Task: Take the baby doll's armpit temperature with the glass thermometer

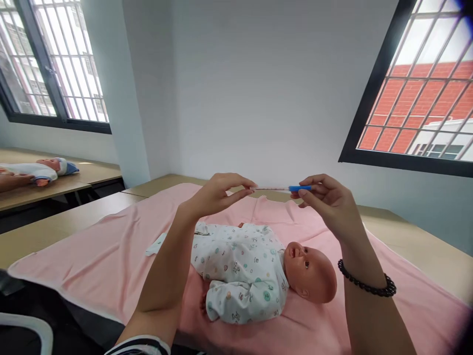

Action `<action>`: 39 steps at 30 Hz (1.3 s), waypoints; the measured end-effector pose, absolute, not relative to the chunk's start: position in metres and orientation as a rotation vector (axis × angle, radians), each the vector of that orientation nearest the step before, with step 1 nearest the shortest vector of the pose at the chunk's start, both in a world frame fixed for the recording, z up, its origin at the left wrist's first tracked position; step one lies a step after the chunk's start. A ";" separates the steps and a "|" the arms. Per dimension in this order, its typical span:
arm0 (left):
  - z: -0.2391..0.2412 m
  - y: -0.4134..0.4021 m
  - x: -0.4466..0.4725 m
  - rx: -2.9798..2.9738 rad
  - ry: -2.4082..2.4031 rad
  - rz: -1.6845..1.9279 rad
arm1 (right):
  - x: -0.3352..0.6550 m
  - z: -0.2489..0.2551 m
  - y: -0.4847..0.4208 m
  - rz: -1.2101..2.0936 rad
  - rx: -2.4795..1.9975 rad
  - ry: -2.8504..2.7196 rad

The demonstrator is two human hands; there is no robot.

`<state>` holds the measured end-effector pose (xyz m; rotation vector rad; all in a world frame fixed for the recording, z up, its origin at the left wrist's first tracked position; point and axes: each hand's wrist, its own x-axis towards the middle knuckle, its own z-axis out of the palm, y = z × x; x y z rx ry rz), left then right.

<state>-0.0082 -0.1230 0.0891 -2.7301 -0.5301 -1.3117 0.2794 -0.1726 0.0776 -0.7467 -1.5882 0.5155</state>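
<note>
if the left hand (218,195) or right hand (328,199), both pinching the slender clear blue-ended stick (290,189), loosens, it could fall.

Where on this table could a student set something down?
Bare pink blanket shows left of the left forearm; bare tabletop lies at right, between blanket and wall. Mid-blanket is crowded: the doll lies there, left hand and right hand holding a thin blue-ended rod above it.

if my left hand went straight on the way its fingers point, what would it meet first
Along the thin rod it pinches, the left hand would probably first meet the blue end, held by the right hand; one view leaves depth uncertain.
</note>
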 end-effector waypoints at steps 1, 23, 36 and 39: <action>0.089 -0.123 -0.009 -2.706 -0.527 -1.347 | 0.280 0.078 -0.172 0.517 -0.749 -1.603; 0.092 -0.122 -0.010 -2.708 -0.738 -1.204 | 0.281 0.076 -0.165 0.415 -0.853 -2.013; 0.091 -0.121 -0.009 -2.566 -0.792 -1.293 | 0.302 0.079 -0.153 0.003 -1.027 -1.961; 0.092 -0.122 -0.012 -2.507 -0.817 -1.340 | 0.323 0.082 -0.155 0.196 -0.966 -1.990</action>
